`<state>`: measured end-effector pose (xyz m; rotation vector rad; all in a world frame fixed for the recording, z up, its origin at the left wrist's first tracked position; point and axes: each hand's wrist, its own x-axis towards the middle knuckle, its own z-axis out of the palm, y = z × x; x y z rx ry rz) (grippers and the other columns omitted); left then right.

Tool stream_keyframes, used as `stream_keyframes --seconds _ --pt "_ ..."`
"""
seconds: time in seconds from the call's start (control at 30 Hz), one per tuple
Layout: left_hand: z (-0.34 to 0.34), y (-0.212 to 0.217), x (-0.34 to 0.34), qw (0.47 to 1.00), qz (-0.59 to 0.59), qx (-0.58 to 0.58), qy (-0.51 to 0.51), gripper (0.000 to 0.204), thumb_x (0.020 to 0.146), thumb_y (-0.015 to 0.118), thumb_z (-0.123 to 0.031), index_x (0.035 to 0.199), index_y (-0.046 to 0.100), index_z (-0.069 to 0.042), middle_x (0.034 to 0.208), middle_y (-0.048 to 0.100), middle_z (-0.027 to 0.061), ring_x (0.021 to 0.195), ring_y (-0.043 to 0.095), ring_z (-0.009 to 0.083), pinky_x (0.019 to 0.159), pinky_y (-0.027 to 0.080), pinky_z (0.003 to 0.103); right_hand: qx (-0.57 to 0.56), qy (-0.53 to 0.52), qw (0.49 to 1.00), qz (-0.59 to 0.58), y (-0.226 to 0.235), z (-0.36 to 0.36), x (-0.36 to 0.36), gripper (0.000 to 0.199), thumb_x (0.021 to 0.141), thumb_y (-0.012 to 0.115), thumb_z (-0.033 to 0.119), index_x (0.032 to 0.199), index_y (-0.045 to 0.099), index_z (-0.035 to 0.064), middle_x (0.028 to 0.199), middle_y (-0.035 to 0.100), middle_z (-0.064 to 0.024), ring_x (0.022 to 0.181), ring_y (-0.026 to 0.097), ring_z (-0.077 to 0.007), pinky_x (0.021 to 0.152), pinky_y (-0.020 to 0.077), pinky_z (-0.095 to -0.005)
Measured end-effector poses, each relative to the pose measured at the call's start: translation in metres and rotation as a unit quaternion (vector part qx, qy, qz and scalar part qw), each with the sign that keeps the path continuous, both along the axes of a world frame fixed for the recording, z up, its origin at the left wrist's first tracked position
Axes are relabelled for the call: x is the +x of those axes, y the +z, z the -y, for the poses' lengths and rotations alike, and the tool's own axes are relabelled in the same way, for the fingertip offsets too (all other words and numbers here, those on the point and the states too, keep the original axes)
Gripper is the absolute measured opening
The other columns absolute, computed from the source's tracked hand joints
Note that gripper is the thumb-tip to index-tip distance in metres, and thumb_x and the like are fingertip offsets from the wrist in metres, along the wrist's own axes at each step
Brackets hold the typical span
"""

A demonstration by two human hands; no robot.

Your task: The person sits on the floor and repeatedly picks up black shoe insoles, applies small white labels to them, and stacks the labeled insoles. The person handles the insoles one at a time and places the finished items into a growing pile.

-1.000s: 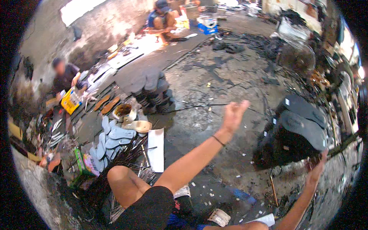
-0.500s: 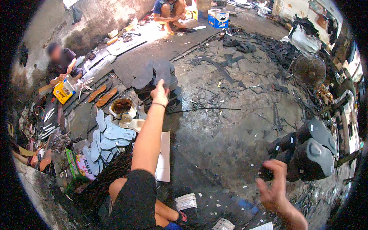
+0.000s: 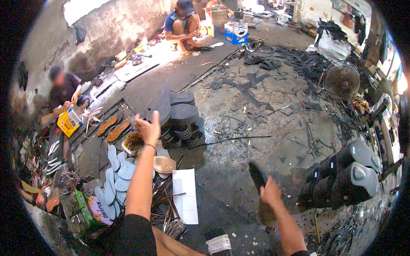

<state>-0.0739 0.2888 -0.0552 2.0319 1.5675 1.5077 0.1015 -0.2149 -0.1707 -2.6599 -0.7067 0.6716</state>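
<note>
Right hand (image 3: pixel 271 193) with fingers closed around the near end of a black shoe sole (image 3: pixel 256 174), held over the stained floor (image 3: pixel 228 183); left hand (image 3: pixel 147 129) before the stacked black soles (image 3: pixel 184 114), thumb and fingers parted, whether grasping one cannot be told; blue-grey insoles (image 3: pixel 122 184) lie left of its forearm (image 3: pixel 142 183)

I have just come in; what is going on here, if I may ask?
The person's right hand holds what looks like a dark sole. The left hand is spread beside a dark stack of soles; whether it touches them is hard to tell. More stacked soles stand at right, and pale blue soles lie at left. One co-worker is by a yellow box; another squats at the back.
</note>
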Motion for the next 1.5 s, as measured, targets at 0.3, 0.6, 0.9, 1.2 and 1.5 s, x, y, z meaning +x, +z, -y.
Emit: stream_keyframes --seconds 0.3,0.6,0.9,1.2,1.5 --pt "0.008 0.067 -0.024 0.969 0.039 -0.172 -0.172 0.077 0.082 0.076 -0.036 0.14 0.048 0.005 0.128 0.058 0.0179 0.118 0.054 0.0298 0.101 0.045 0.04 0.234 -0.115 0.965 -0.005 -0.076 0.01 -0.008 0.064 0.095 0.067 0.028 0.14 0.034 -0.0045 0.133 0.051 -0.0269 0.122 0.054 -0.0419 0.104 0.0438 -0.047" --pt "0.073 0.053 0.022 0.661 -0.331 -0.29 -0.608 0.074 0.076 0.086 -0.042 0.13 0.063 0.001 0.131 0.064 0.019 0.119 0.063 0.0302 0.101 0.049 0.039 0.477 -0.298 0.765 -0.314 -0.076 -0.014 -0.069 0.073 0.095 0.073 0.024 0.148 0.03 -0.0024 0.133 0.058 -0.0159 0.119 0.056 -0.0275 0.105 0.0431 -0.0419" --pt "0.125 -0.095 0.018 0.821 -0.359 0.097 -0.433 0.041 0.077 0.07 -0.014 0.117 0.063 -0.01 0.115 0.061 0.0163 0.112 0.057 0.0379 0.102 0.042 0.052 0.238 -0.136 0.961 0.024 -0.069 0.021 -0.097 0.058 0.09 0.073 0.029 0.135 0.05 0.0004 0.13 0.048 -0.0232 0.115 0.055 -0.0368 0.099 0.047 -0.0452" --pt "-0.088 -0.017 -0.003 0.93 0.037 -0.353 -0.093 0.118 0.072 0.079 -0.066 0.143 0.04 0.019 0.152 0.043 0.0302 0.143 0.042 0.0374 0.119 0.031 0.041 0.311 -0.065 0.948 -0.024 -0.021 -0.013 -0.071 0.046 0.093 0.07 0.023 0.128 0.053 -0.0005 0.119 0.054 -0.0191 0.107 0.057 -0.0329 0.095 0.048 -0.0432" --pt "0.189 0.021 -0.027 0.825 -0.102 -0.279 -0.481 0.059 0.073 0.071 0.0 0.132 0.062 -0.002 0.131 0.066 0.0179 0.121 0.063 0.0301 0.108 0.046 0.04 0.538 -0.334 0.534 -0.56 0.057 -0.124 -0.111 0.048 0.099 0.066 0.035 0.133 0.056 0.0025 0.137 0.058 -0.0134 0.116 0.061 -0.0265 0.101 0.0487 -0.0409"
